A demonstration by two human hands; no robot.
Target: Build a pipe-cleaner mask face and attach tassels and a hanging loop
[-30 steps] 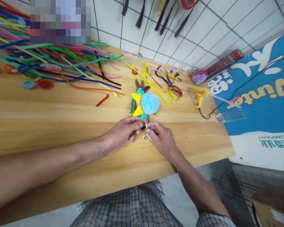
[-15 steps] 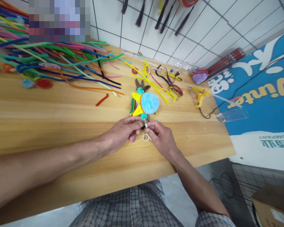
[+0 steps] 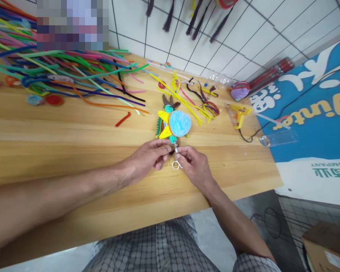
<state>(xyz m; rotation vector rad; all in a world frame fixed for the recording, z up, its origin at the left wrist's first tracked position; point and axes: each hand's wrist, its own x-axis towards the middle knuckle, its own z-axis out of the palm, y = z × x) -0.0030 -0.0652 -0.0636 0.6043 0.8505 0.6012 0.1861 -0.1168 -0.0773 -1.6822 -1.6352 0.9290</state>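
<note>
In front of the blue coiled ball [image 3: 180, 123], the right hand [image 3: 194, 164] grips small white-handled scissors [image 3: 176, 149]; the left hand [image 3: 150, 156] pinches dark threads [image 3: 172, 153].

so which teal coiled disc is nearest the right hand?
The near teal disc, at the tip of the small white-handled scissors; the other teal disc sits beyond both yellow cones, farther from the right hand.
</note>
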